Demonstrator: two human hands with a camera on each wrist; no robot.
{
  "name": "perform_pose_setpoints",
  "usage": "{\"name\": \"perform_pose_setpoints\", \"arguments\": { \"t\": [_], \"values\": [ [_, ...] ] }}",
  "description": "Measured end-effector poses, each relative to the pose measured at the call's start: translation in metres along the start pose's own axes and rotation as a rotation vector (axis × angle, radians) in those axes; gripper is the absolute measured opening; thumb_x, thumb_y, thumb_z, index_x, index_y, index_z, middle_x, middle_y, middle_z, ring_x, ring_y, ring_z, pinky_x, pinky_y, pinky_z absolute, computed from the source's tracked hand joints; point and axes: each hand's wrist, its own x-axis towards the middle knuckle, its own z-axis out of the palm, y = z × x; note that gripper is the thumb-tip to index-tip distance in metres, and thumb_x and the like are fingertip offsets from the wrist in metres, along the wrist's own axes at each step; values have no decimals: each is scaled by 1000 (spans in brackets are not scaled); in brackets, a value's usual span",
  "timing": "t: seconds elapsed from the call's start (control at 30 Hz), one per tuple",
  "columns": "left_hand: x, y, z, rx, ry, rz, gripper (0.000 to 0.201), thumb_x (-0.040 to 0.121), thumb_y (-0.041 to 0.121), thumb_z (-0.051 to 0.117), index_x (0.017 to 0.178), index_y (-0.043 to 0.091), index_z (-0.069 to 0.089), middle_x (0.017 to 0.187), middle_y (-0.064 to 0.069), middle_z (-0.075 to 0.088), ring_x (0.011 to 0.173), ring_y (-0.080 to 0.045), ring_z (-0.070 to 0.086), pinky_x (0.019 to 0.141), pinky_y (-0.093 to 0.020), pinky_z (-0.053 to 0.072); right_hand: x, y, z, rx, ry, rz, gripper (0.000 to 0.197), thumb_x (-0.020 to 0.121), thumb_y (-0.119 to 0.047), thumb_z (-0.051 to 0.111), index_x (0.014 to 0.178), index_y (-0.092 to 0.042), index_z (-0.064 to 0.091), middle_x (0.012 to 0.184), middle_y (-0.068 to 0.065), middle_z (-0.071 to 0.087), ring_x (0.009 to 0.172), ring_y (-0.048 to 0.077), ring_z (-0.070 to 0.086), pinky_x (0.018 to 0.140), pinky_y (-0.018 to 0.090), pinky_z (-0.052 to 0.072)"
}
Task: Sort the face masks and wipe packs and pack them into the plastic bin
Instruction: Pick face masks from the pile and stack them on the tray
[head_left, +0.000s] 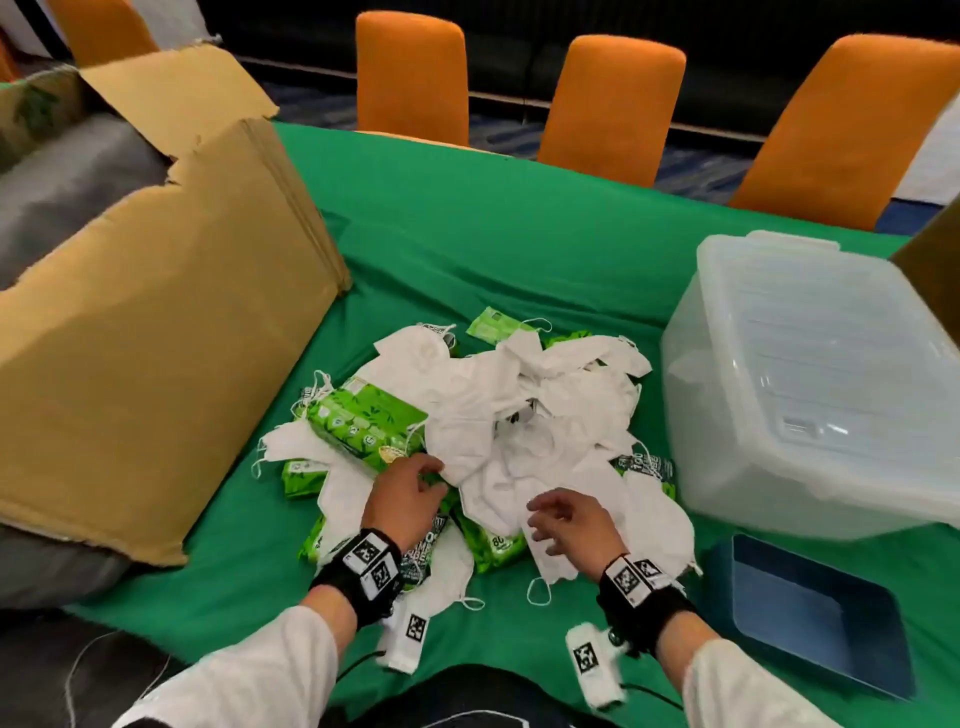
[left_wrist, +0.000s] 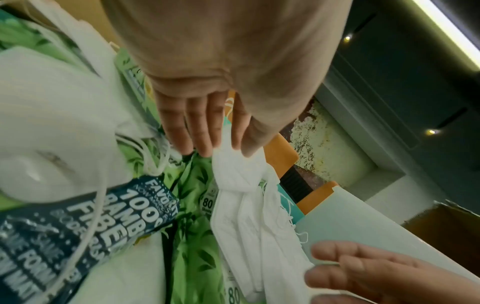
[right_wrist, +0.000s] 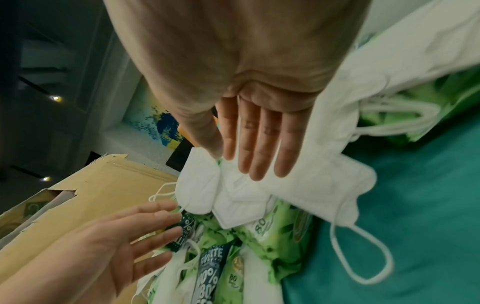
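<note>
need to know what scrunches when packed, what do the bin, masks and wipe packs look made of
Bin: seemingly rigid translucent plastic, since it's cloudy and see-through.
Masks: probably soft matte nonwoven fabric, folded and creased, with elastic loops.
Wipe packs: likely glossy printed plastic film that crinkles at the ends.

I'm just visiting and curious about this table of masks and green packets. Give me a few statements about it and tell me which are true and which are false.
1. The face masks and wipe packs lie mixed in one pile. True.
2. The clear plastic bin is packed full of masks. False: no masks or packs show inside it.
3. The left hand and right hand are both at the near edge of the pile. True.
4. The cardboard box stands right of the pile. False: it is on the left.
5. The tablecloth is orange. False: it is green; the chairs are orange.
</note>
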Motion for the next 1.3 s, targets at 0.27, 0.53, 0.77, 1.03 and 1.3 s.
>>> {"name": "perform_pose_setpoints", "arguments": {
  "t": [0.27,0.53,0.77,1.03,1.3],
  "values": [
    [12,10,28,57,-163,-37,81,85,24,78,155,23,38,152,-12,39,140,-30,40,116,-35,35,33,4,50,-539,-29,-61,71,89,-24,71,152,-13,39,159,11,32,135,26,44,112,28,34],
    [26,4,33,-64,-179,-108,78,83,26,80,151,25,42,133,-7,54,119,-29,57,107,-41,46,51,3,43,-1047,157,-21,78,89,-49,62,155,-24,28,148,2,38,128,30,44,99,43,42],
    [34,13,26,-459,-55,-231,61,87,13,77,142,16,51,128,-5,63,113,-25,63,100,-46,53,48,-8,40,-1285,112,-285,16,77,-34,66,76,-20,73,79,5,67,79,31,63,70,38,43],
    [49,33,4,-1076,-87,-470,39,90,-8,66,127,4,62,97,-14,72,78,-25,71,63,-30,60,17,-37,21,-41,496,-206,16,96,-14,63,85,-23,68,77,-6,68,67,-1,56,65,17,45],
    [28,60,-51,-920,-5,-163,49,89,-16,58,116,23,71,116,-1,68,86,-19,66,60,-28,56,-22,-65,7,700,496,77,8,98,-13,63,104,-12,66,94,7,68,76,26,65,53,42,59]
  ]
}}
